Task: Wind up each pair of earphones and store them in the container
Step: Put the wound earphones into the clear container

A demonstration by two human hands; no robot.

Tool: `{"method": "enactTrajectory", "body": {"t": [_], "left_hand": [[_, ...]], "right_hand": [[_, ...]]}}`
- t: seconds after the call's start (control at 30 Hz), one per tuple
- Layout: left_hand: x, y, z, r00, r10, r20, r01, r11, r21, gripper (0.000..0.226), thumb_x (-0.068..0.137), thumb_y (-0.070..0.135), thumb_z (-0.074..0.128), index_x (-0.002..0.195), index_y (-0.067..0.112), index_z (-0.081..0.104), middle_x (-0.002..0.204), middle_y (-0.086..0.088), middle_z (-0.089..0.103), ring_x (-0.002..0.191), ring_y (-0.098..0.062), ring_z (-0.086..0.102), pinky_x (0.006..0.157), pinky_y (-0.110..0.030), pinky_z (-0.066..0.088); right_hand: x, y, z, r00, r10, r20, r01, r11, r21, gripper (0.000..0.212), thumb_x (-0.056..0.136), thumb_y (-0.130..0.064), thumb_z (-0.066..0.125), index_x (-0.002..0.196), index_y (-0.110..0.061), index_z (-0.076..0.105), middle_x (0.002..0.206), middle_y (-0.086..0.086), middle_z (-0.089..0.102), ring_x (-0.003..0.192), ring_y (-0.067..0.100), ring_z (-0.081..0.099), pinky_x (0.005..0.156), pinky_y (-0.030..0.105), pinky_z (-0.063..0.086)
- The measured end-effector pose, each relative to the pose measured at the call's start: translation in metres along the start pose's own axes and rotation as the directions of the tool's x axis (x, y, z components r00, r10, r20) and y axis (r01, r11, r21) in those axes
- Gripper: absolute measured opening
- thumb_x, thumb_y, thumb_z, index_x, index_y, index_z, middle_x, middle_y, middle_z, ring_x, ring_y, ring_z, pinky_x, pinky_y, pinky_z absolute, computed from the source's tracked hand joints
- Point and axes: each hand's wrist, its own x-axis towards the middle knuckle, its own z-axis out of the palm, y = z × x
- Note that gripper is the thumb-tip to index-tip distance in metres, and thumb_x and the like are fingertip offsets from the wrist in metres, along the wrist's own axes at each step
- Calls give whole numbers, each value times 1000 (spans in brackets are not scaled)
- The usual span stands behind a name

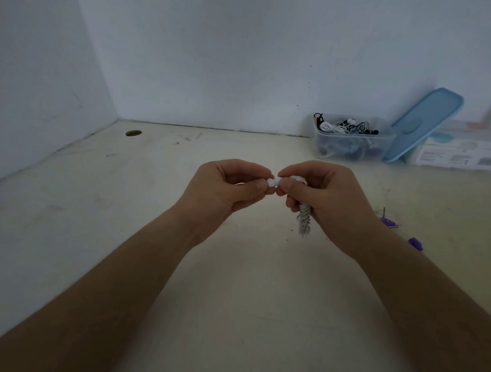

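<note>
Midway through winding one pair, by the look of it: white earphones (303,219) coiled into a tight bundle, gripped in the curled fingers (292,189) of the right hand (322,197), with the tail of the coil hanging just below them, above the bench (173,268). Close alongside, left hand (232,187) with fingers (252,190) pinching a white end piece (272,182), seemingly an earbud, right where the two sets of fingertips meet. Probably the last tuck before storing. Well beyond the right fingers, far off against the wall: open container (351,138) holding a tangle of black and white cables, blue lid (422,126) leaning beside it on a printed box (461,153). Small purple pieces (416,244) on the bench off to the right of the right wrist, too small to identify. Possible trouble from here: easing either pinch and letting the coil spring open; tugging the end too hard and straining the thin wire; dropping the bundle in loosely and snagging it on the tangle inside.
</note>
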Motion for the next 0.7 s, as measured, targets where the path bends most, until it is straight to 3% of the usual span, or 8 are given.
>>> {"method": "enactTrajectory", "body": {"t": [0.6, 0.7], "left_hand": [[1, -5, 1, 1000, -17, 5, 17, 1000, -21, 25, 69, 10, 70, 94, 6, 71, 88, -10, 76, 82, -20, 73, 75, -22, 57], [1, -6, 0, 999, -28, 20, 29, 999, -27, 24, 70, 9, 70, 94, 7, 71, 87, -11, 76, 81, -19, 74, 74, -22, 57]], "right_hand": [[0, 1, 0, 997, 46, 62, -52, 993, 103, 11, 86, -3, 70, 96, 0, 72, 77, 16, 69, 59, 17, 57, 60, 28, 50], [0, 1, -1, 995, 52, 88, -62, 992, 113, 19, 78, -13, 74, 94, -3, 72, 77, 15, 69, 59, 17, 58, 60, 27, 50]]}}
